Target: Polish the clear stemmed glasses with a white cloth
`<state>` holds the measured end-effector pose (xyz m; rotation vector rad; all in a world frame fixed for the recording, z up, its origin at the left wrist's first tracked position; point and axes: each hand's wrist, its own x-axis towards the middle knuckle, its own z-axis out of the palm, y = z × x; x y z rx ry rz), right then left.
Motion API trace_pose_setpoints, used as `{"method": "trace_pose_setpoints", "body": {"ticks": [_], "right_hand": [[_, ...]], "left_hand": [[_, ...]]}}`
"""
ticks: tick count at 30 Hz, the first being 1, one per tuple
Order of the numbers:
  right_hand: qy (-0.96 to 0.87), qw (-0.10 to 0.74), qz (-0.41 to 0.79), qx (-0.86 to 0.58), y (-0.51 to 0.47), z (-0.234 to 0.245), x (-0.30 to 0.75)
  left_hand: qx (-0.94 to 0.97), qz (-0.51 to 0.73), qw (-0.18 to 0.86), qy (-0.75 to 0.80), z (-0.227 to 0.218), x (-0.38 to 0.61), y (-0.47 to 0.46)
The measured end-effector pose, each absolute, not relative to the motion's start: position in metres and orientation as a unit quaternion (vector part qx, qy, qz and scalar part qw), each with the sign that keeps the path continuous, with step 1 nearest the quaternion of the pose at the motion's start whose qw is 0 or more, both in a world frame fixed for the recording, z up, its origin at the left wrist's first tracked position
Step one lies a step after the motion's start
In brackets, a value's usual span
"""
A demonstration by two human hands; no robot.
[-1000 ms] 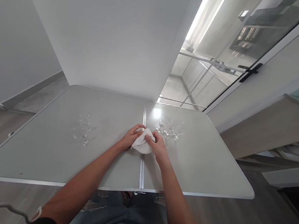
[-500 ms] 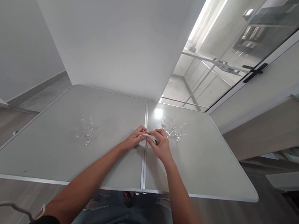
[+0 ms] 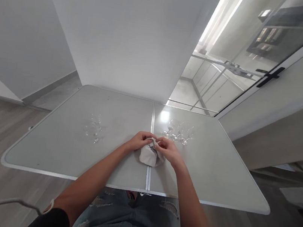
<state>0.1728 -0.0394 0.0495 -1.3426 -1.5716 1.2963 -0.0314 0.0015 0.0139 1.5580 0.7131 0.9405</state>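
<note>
A white cloth (image 3: pixel 149 156) is bunched between my two hands over the table's centre seam. My left hand (image 3: pixel 141 141) is closed on its left upper edge, and my right hand (image 3: pixel 168 150) pinches the right upper side. The cloth's lower part hangs toward me and rests close to the tabletop; whether something is inside it I cannot tell. Just beyond my right hand, several clear stemmed glasses (image 3: pixel 177 134) stand in a group. Further left, a second group of clear glasses (image 3: pixel 94 129) is on the left half of the table, apart from my left hand.
The grey folding table (image 3: pixel 58 145) has a metal rim and a metal seam (image 3: pixel 147 181) down its middle. A white wall (image 3: pixel 122 41) rises behind it. At the right are a glass door with a black handle (image 3: pixel 270 77) and shelving (image 3: pixel 284 137). A cable (image 3: pixel 4 201) runs by my left arm.
The cloth has opened out and now drops lower toward me, where it was a thin folded band. Both hands still grip it. The view has shifted slightly.
</note>
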Motion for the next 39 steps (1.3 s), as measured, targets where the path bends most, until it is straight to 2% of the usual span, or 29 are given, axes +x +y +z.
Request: {"method": "trace_pose_setpoints", "body": {"ticks": [3, 5, 8, 11, 15, 18, 21, 25, 31, 34, 39], "right_hand": [[-0.578, 0.382, 0.522, -0.497, -0.045, 0.045, 0.165], [-0.467, 0.45, 0.566, -0.51, -0.05, 0.041, 0.164], [-0.354, 0.493, 0.581, -0.542, -0.059, 0.034, 0.173], [-0.324, 0.486, 0.561, -0.587, -0.076, 0.029, 0.187], [-0.322, 0.452, 0.525, -0.645, -0.107, 0.043, 0.202], [-0.335, 0.399, 0.603, -0.604, -0.122, 0.066, 0.212], [-0.338, 0.379, 0.675, -0.535, -0.126, 0.079, 0.219], [-0.302, 0.413, 0.605, -0.61, -0.125, 0.067, 0.218], [-0.219, 0.45, 0.643, -0.579, -0.135, 0.057, 0.214], [-0.171, 0.47, 0.691, -0.521, -0.143, 0.073, 0.219], [-0.166, 0.538, 0.657, -0.501, -0.143, 0.09, 0.203]], "left_hand": [[0.7, 0.406, 0.497, 0.313, 0.025, -0.032, -0.008], [0.724, 0.407, 0.432, 0.35, 0.036, -0.036, -0.019], [0.694, 0.483, 0.326, 0.422, 0.053, -0.051, -0.045], [0.625, 0.552, 0.231, 0.502, 0.059, -0.076, -0.085], [0.493, 0.604, 0.072, 0.623, 0.043, -0.123, -0.131], [0.395, 0.603, 0.008, 0.693, 0.027, -0.156, -0.142], [0.378, 0.572, 0.013, 0.728, 0.015, -0.178, -0.134], [0.382, 0.562, 0.091, 0.728, 0.006, -0.189, -0.112], [0.404, 0.568, 0.149, 0.702, 0.008, -0.19, -0.1], [0.411, 0.604, 0.136, 0.669, 0.013, -0.185, -0.106], [0.526, 0.577, 0.082, 0.619, 0.029, -0.164, -0.1]]}}
